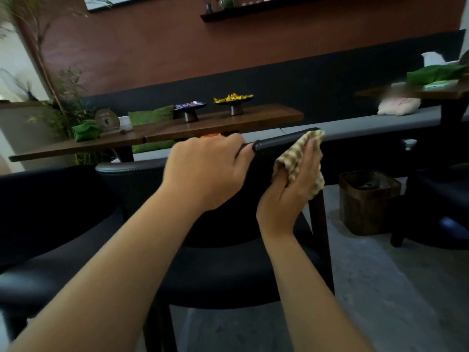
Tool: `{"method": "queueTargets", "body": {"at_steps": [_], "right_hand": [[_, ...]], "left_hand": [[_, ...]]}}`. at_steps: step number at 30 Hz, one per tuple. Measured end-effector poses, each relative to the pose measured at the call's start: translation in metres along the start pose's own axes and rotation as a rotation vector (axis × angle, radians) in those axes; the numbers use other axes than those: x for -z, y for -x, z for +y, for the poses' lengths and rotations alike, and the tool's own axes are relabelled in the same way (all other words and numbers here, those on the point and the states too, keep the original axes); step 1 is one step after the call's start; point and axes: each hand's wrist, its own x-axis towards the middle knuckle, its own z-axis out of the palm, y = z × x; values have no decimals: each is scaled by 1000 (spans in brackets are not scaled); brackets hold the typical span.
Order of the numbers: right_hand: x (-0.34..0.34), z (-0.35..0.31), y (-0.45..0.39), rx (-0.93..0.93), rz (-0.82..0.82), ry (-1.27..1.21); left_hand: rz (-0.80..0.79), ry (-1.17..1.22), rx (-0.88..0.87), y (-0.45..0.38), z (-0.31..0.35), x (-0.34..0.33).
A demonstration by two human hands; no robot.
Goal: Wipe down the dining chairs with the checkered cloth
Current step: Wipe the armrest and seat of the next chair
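Checkered cloth (pixel 297 158), beige and cream, bunched against the right end of the black chair's top rail (pixel 284 141). Right hand (pixel 295 184), palm turned toward the camera, presses the cloth to the rail with its fingers extended upward behind the fabric. Left hand (pixel 205 171) is closed over the same rail just left of the cloth, knuckles up. Black dining chair (pixel 228 275) stands on a grey floor (pixel 380 288); its seat lies below both forearms. Wooden table (pixel 203 125) beyond carries two dark pedestal dishes (pixel 189 111). Woven bin (pixel 369 201) stands right of the chair.
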Motion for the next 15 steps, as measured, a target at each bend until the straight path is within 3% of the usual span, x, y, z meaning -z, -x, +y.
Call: {"method": "queueTargets", "body": {"at_steps": [2,6,8,10,13,15], "right_hand": [[4,7,12,245,-88,134],[21,32,30,956,-445,295],[30,43,12,1139,-502,332],[34,45,-18,1121,-465,349],[29,36,-50,889,-361,269],[24,31,-43,869,-344,217]], "left_hand": [[30,30,-5,18,-24,8],[172,104,-7,35,-29,2],[249,88,36,35,-23,-5],[317,60,69,34,-23,-10],[388,29,56,33,-24,-15],[416,13,39,32,-24,-18]]}}
